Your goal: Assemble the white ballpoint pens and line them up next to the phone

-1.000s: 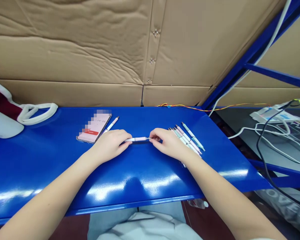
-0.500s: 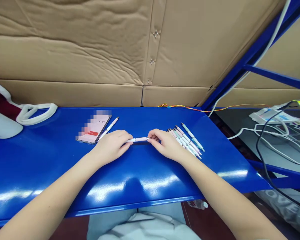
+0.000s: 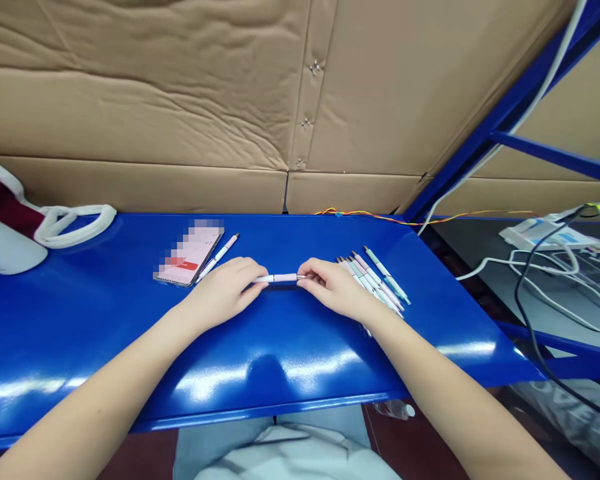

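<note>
A white and pink pen (image 3: 283,278) lies level between my hands, just above the blue table (image 3: 280,340). My left hand (image 3: 235,287) pinches its white end between thumb and fingers. At the silver tip end, my right hand (image 3: 327,283) closes its thumb and fingertips around the point; exactly what sits inside those fingers is hidden. Several pastel pens (image 3: 373,283) lie side by side close behind my right hand, partly covered by it. Beyond my left hand, a single white and pink pen (image 3: 220,255) rests along the edge of a phone (image 3: 193,257).
A white strap loop (image 3: 75,223) and a pale rounded object (image 3: 7,247) are at the far left. Cardboard (image 3: 180,120) walls the back. Thin coloured wires (image 3: 365,215) run along the rear edge; white and black cables (image 3: 545,267) tangle at right beside a blue frame (image 3: 485,140).
Both hands keep their hold on the pen in almost the same place. Slightly more of the silver tip shows beside my right fingers. The view has shifted a little.
</note>
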Tool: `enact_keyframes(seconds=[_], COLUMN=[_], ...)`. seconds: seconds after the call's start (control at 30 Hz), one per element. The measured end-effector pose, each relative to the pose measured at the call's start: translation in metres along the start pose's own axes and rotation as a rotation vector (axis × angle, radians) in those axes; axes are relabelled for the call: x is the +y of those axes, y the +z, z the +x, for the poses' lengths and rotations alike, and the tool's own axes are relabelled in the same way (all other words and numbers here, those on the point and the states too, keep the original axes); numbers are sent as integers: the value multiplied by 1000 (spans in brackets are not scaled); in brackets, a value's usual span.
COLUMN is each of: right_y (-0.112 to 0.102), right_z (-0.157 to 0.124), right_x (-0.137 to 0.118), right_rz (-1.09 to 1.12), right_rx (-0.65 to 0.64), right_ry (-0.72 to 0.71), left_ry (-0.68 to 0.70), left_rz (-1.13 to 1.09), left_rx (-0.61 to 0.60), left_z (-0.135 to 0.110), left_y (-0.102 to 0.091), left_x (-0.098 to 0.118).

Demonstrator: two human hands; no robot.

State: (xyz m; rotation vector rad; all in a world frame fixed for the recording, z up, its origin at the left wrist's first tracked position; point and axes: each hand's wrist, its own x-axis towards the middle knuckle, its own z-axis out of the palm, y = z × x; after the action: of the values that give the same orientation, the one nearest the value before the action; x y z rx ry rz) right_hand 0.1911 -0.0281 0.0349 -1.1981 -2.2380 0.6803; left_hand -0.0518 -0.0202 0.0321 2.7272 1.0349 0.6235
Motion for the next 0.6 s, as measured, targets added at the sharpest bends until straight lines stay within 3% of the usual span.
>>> enact_keyframes(seconds=[0.47, 0.6], right_y=[-2, -3], right_z=[1, 0], right_x=[1, 0], right_rz=[-77, -91], right_rx=[-45, -60], right_ry=[-109, -64], left_ry=[3, 2], left_rz=[1, 8], left_rx=[-5, 0], left_z=[1, 0], left_y=[-3, -2], left_x=[3, 3])
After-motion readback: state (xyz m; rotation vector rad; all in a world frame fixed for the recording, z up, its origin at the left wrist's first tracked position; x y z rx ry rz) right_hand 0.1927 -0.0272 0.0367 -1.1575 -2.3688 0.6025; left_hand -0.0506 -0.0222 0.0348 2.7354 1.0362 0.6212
